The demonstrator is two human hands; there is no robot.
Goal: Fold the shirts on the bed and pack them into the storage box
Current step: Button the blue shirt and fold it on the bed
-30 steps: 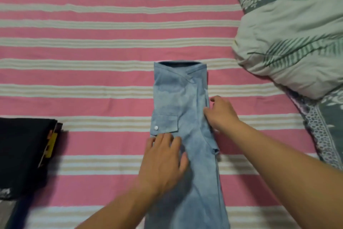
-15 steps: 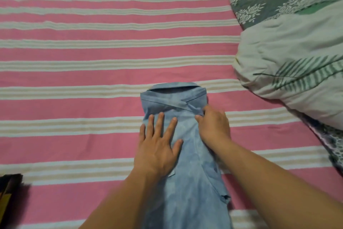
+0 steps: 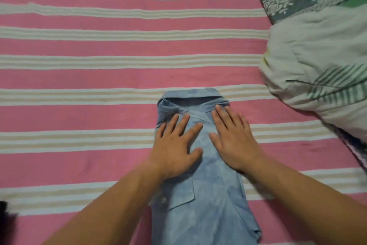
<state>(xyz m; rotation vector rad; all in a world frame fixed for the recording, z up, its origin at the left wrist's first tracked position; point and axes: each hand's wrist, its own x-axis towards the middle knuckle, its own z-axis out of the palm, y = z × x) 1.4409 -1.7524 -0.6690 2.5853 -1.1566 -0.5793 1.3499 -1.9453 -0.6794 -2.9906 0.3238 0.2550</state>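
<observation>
My left hand and right hand lie flat, fingers spread, side by side on the light blue shirt, pressing its upper part just below the collar; neither grip pinches anything. The shirt lies folded into a narrow strip on the pink striped bed, chest pocket up. A pale pillow sits right. At the left edge, something dark shows, perhaps fabric.

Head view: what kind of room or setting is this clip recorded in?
Most likely a bedroom, on a bed: a pink striped bedsheet covers the surface, a rumpled quilt lies at the right, and a light blue shirt is being flattened on it.
</observation>
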